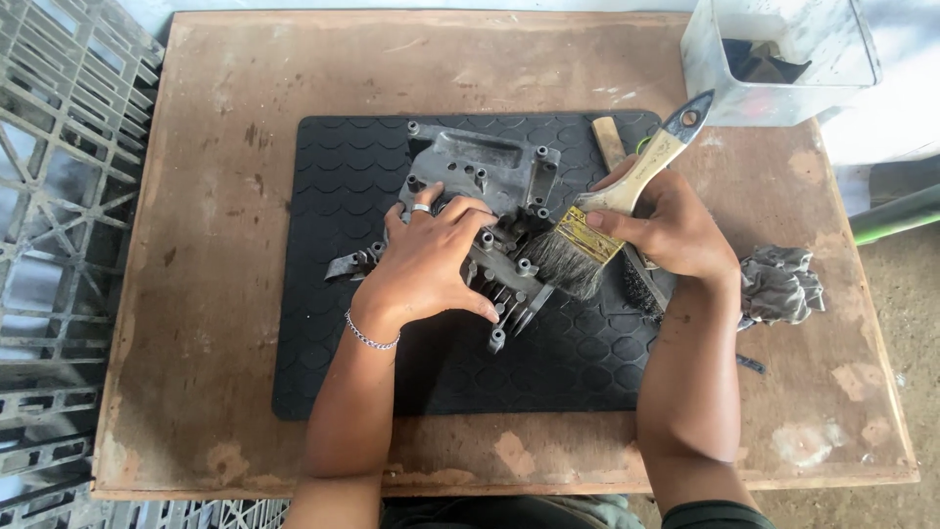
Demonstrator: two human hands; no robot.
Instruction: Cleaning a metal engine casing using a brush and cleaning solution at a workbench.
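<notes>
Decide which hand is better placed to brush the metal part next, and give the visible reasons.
The right hand, probably. It already grips the brush, whose bristles touch the metal part on the mat. The left hand lies spread on the part, pinning it.

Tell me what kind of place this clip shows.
Probably a small repair workshop: a grimy finned engine part lies on a black rubber mat on a worn wooden table, while the right hand holds a paintbrush to it.

Bare forearms, silver ring on left hand (pixel 428 263), silver chain bracelet (pixel 370 340) at left wrist
</notes>
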